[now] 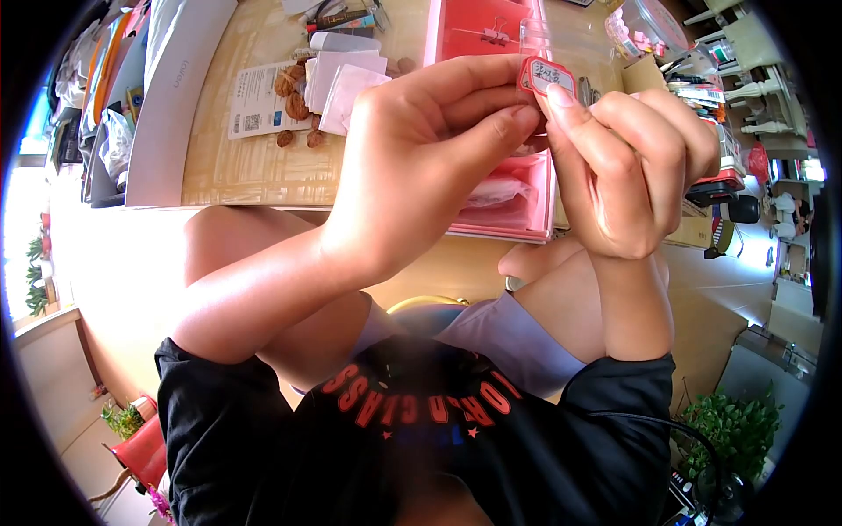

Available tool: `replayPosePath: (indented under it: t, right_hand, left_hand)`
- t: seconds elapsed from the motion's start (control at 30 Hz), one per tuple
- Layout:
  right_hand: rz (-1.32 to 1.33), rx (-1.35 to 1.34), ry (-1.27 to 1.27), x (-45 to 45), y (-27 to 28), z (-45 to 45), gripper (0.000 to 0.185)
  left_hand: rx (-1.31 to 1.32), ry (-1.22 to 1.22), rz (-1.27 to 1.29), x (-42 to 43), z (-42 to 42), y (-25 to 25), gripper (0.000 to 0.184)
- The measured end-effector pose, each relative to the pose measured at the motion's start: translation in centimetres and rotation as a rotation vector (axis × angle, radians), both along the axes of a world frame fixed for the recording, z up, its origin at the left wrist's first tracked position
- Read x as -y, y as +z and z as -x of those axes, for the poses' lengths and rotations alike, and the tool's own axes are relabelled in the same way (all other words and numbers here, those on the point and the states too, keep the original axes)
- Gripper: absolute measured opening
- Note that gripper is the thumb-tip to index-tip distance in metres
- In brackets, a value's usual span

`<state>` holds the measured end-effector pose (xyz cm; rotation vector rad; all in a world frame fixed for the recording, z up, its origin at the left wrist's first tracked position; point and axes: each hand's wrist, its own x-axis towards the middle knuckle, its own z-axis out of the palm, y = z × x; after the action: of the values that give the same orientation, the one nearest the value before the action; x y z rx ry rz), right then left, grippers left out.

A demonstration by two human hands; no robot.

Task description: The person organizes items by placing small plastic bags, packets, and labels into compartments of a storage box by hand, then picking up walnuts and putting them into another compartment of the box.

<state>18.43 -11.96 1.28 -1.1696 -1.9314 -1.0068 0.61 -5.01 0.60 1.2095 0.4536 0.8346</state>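
Observation:
A small red-bordered label (554, 74) with dark handwriting is raised above the table between my two hands. My right hand (627, 167) is closed, its thumb pressed on the label's lower right. My left hand (412, 167) is also closed, with fingertips and thumb drawn together at the label's left side; its fingertips are partly hidden. Below the hands lies a pink compartment box (504, 232). A clear plastic packet (498, 192) sits in its near compartment, and a binder clip (494, 35) in the far one.
Left of the box lie walnuts (296, 103), white paper slips (338, 79), a printed sheet (254, 101) and several pens (342, 22). A white box (180, 88) borders the table's left side. At the far right stands a clear round tub (658, 24) with pink pieces.

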Motion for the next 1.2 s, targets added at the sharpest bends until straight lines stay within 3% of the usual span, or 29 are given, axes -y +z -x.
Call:
replayPosePath:
  t: [1.2]
  right_hand:
    - [0.010,-0.050,0.032,-0.38,-0.27,-0.13,0.031]
  left_hand:
    - [-0.035,0.023,0.058,-0.03,0.25,0.25,0.039]
